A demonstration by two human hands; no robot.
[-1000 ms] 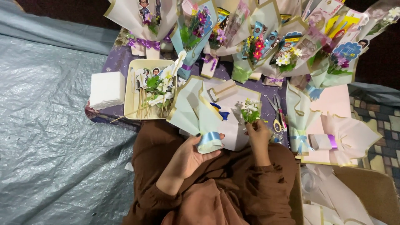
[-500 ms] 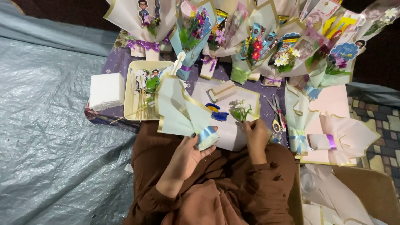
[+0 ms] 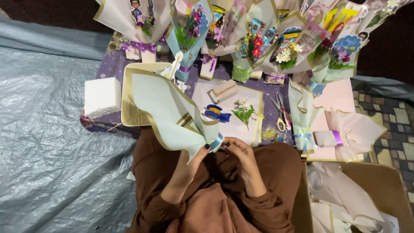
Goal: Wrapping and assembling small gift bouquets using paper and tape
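Looking down from my head, my left hand [image 3: 196,162] sits in the lower middle of the frame, fingers pinched together on the gathered neck of a pale paper wrap [image 3: 166,110] with gold edging, right where a light blue ribbon [image 3: 217,141] circles it. The wrap fans out toward the upper left, tilted over the cream tray [image 3: 126,105] behind it. My right hand [image 3: 241,157] is just beside the left, fingertips curled in against the ribbon (whether they actually grip it I cannot tell, since the fingers hide each other). Both hands hover above my brown-clad lap. Past them, mid-frame, a small sprig of white flowers [image 3: 243,111] and a blue bow [image 3: 217,114] lie on a pale sheet, with scissors [image 3: 279,113] just to their right. A white foam block [image 3: 102,96] sits at the left, and finished bouquets [image 3: 254,41] line the top of the frame.
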